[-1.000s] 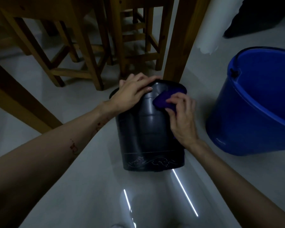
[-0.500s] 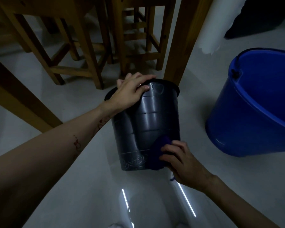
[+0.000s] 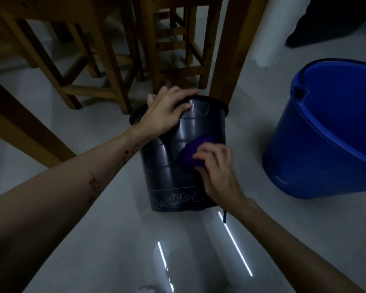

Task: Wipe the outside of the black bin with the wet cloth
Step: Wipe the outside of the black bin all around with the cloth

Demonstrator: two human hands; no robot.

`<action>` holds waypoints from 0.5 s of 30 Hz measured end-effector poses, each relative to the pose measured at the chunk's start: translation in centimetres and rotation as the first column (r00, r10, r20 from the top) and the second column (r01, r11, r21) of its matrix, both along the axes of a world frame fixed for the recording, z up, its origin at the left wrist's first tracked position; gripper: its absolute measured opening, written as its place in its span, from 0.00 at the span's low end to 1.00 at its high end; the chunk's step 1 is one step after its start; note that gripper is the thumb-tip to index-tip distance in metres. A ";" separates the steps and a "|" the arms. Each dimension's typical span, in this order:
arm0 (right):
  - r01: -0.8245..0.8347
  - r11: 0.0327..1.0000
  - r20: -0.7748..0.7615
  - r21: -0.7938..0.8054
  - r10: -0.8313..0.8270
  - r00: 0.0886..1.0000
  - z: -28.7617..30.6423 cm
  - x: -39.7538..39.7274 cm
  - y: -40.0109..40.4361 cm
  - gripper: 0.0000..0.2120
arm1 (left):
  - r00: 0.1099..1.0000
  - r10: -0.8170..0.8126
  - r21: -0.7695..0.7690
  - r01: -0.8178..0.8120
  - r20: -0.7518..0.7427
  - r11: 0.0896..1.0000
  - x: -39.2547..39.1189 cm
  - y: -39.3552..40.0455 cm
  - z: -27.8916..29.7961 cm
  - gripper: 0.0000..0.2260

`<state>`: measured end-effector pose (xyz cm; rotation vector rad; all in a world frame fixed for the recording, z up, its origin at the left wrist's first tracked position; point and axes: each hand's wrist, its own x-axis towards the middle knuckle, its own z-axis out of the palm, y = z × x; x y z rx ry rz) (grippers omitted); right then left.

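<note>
Ribbed black bin (image 3: 178, 157) bears heart emblem, scrollwork base band.

1. Large blue plastic bucket (image 3: 325, 144), tilted, standing on the pale glossy floor (image 3: 93, 240) at right.
2. Brown wooden stools (image 3: 106, 60) grouped at top, behind a thick wooden table leg (image 3: 230, 49).
3. White cylindrical column (image 3: 277, 28) at upper right.

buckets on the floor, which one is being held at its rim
The black bin: the left hand grips its rim. The blue bucket to its right stands untouched.
</note>
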<state>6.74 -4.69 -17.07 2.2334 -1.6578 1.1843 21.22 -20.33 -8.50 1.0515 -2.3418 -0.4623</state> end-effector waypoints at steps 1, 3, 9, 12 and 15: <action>-0.061 0.998 -0.053 -0.009 0.061 0.997 -0.7 0.2 1.0 0.09 | 1.000 -0.003 0.001 0.003 -0.003 1.000 0.0 0.0 0.0 0.18; -0.145 0.989 -0.095 0.007 0.145 0.985 -2.0 0.2 2.9 0.11 | 1.000 -0.009 -0.007 0.009 -0.001 1.000 -0.3 0.3 0.3 0.18; -0.264 0.962 -0.240 0.066 0.272 0.932 -5.4 -2.1 7.4 0.15 | 1.000 0.011 -0.027 -0.011 -0.015 1.000 -1.2 0.5 2.4 0.22; -0.181 0.981 -0.134 0.064 0.188 0.973 -4.9 -3.3 7.3 0.09 | 0.993 -0.015 -0.084 0.025 0.117 0.996 -0.6 -0.2 3.2 0.18; 0.049 0.997 0.111 0.057 -0.055 0.992 -2.9 -4.2 4.7 0.09 | 0.982 -0.011 -0.028 0.016 0.187 0.999 0.1 -0.4 3.2 0.16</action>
